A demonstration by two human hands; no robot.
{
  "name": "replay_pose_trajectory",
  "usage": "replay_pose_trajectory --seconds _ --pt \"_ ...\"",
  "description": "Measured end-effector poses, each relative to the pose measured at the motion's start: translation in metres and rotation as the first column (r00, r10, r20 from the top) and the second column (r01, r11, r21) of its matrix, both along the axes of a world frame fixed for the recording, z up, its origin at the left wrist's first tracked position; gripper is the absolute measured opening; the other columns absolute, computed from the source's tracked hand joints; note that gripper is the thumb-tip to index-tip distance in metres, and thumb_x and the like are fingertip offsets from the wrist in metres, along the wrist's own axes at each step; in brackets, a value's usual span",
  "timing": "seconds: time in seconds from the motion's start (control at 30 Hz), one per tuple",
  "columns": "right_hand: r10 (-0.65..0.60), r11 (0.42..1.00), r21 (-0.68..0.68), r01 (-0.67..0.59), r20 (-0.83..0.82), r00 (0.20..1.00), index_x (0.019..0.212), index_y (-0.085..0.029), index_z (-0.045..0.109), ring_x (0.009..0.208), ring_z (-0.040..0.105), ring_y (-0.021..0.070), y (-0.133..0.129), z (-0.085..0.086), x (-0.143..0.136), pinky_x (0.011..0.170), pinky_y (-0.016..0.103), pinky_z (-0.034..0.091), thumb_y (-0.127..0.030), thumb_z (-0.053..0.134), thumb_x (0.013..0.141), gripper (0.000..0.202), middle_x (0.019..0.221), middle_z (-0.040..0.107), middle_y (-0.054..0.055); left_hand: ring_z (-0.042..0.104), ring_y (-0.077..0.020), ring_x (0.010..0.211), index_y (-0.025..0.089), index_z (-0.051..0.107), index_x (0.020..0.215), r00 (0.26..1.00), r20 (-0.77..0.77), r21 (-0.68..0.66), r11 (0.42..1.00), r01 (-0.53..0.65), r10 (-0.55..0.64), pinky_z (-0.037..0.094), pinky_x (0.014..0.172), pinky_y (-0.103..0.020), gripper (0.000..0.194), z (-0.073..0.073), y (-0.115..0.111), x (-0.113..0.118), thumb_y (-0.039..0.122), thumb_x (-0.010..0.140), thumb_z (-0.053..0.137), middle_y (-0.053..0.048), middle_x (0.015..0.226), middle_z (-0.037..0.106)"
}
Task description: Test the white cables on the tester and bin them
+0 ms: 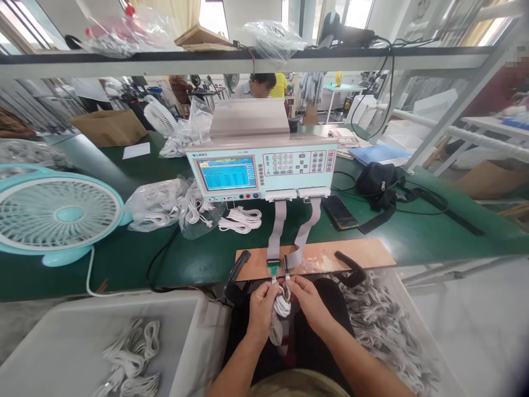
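Note:
A coiled white cable (282, 306) hangs between my hands at the table's front edge. My left hand (263, 303) pinches one plug end of it, right at the small green circuit board (273, 269). With closed fingers my right hand (305, 295) grips the other end, close to a second connector (286, 264). Whether either plug is fully seated is too small to tell. Two grey ribbon cables (278, 226) run from these connectors up to the tester (264, 165), whose blue screen (226, 174) is lit.
A copper-coloured board (322, 256) lies along the table edge. A bin (194, 314) with several coiled cables (132, 358) stands at left; a heap of cables (380, 320) fills another at right. Nearby are a fan (61, 215), bagged cables (159, 204), a phone (339, 212) and a black pouch (375, 179).

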State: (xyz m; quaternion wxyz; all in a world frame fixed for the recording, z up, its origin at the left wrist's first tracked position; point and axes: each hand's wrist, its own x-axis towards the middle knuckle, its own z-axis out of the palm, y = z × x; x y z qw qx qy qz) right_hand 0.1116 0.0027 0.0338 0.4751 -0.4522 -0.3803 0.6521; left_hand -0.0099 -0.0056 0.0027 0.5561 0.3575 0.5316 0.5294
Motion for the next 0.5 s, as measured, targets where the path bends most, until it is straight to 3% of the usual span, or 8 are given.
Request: replay_pose_trajectory --seconds 0.23,0.5 --pt "-0.04 0.999 0.019 0.039 0.042 0.998 0.071 -0.016 0.066 0.056 0.042 0.0137 -0.001 -0.01 -0.003 0.055 0.025 0.032 -0.049 0.066 0.07 0.033 0.061 0.055 0.0 0.045 -0.0114 0.049 0.015 0.053 0.056 1.0 0.002 -0.03 0.999 0.014 -0.014 0.035 0.05 -0.022 0.042 0.004 0.004 0.001 0.054 0.068 0.063 0.002 0.051 0.052" --pt "-0.026 0.999 0.044 0.026 -0.01 1.0 0.065 -0.016 0.064 0.053 0.041 0.0143 0.005 -0.028 -0.005 0.053 0.026 0.031 -0.055 0.07 0.065 0.039 0.059 0.054 0.002 0.042 -0.0131 0.052 0.016 0.052 0.051 0.994 -0.109 0.08 0.996 0.029 -0.02 0.034 0.053 -0.024 0.049 0.0 0.01 -0.002 0.062 0.067 0.057 0.001 0.05 0.047"
